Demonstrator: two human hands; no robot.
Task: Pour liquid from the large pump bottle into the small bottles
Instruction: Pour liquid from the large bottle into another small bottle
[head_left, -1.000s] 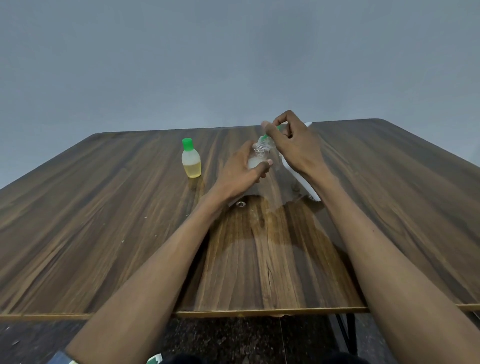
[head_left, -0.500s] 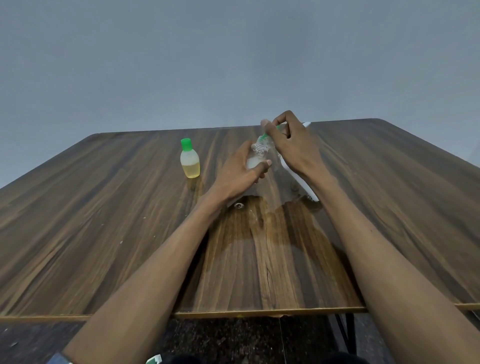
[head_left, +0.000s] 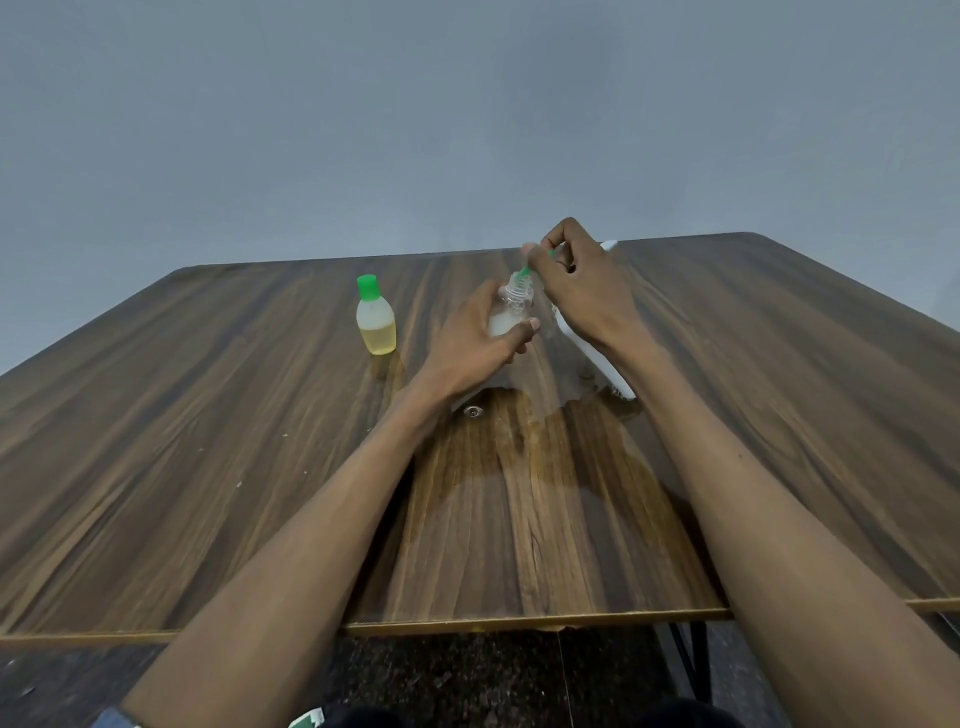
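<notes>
My left hand (head_left: 475, 343) grips a small clear bottle (head_left: 511, 312) near the table's middle, its threaded neck bare and whitish liquid low inside. My right hand (head_left: 579, 291) pinches a green cap (head_left: 523, 271) just above that neck. A second small bottle (head_left: 376, 317) with a green cap stands upright to the left, holding yellow liquid. The large white pump bottle (head_left: 597, 358) lies on its side behind my right wrist, mostly hidden by it.
The wooden table (head_left: 208, 441) carries a wide wet patch (head_left: 535, 493) spreading from the hands toward the near edge. A small clear round thing (head_left: 472, 411) sits by my left wrist. Black table legs (head_left: 693, 660) show below the front edge.
My right hand has lifted the green cap slightly higher off the bottle's neck. The left hand and both bottles stay in place.
</notes>
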